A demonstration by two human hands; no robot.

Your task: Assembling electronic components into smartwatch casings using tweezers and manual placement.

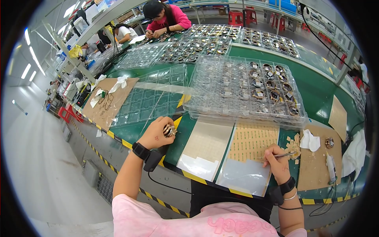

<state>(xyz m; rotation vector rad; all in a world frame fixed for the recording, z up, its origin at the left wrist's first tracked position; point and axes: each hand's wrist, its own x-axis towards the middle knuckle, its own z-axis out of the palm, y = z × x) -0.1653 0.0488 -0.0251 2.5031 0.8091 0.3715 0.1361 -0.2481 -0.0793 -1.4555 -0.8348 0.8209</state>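
Note:
My left hand [154, 133], wrist strapped with a black band, is closed round a small bundle of round metallic parts [169, 130] above the table's front edge. Its fingers hide part of the bundle. To the right, my right hand [277, 162] pinches a pair of metal tweezers [283, 155]. The tweezers' tips point left, over the lower right of a tan adhesive sheet [253, 138] with rows of green marks. Whether a piece is caught in the tips is too small to tell. Loose tan squares [292, 145] lie in a heap just beyond this hand.
Stacked clear trays [221, 85] with round parts in the right-hand cells stand ahead. A pale sheet [207, 138] lies left of the tan one. On a brown board [319, 170] rest white tissue [310, 140], a round part [329, 142] and a white tube [331, 166]. A co-worker [173, 19] sits across.

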